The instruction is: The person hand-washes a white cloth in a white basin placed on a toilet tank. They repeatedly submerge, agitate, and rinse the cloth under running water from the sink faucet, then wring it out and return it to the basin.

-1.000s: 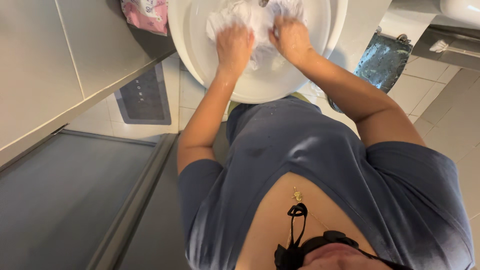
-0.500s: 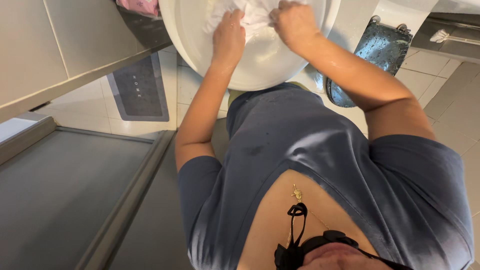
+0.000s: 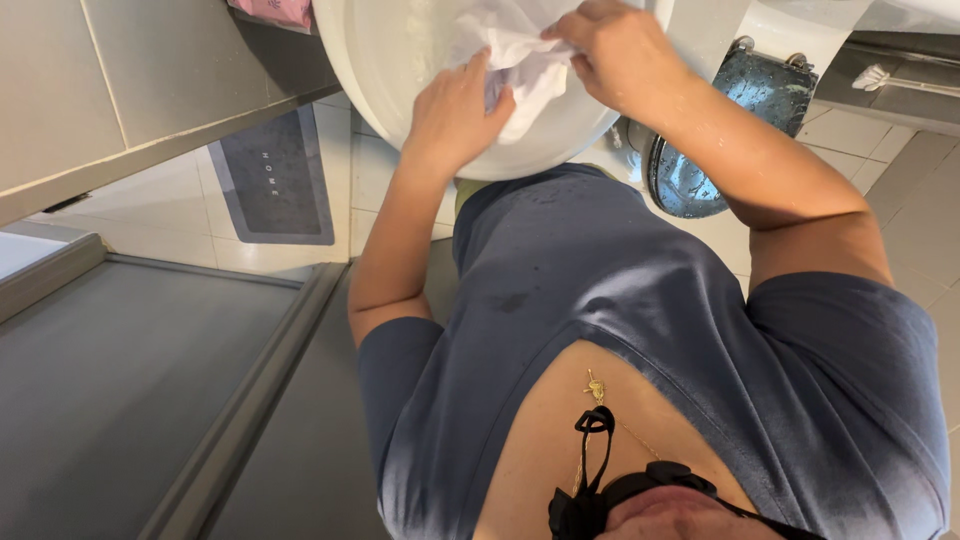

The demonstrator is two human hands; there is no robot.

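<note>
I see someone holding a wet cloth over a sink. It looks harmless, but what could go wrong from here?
1. The white cloth, gripped by the left hand and the right hand, hangs close to the front rim of the sink. Drips could miss the basin and make the tiled floor slippery.
2. The blue shirt already shows dark splash spots, so more splashing would probably wet it further.

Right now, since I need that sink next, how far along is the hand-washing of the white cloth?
Done: the white cloth looks wet through. In hand: the left hand and right hand bunch it over the white basin. Left: it is not yet wrung flat or hung anywhere in view.
</note>
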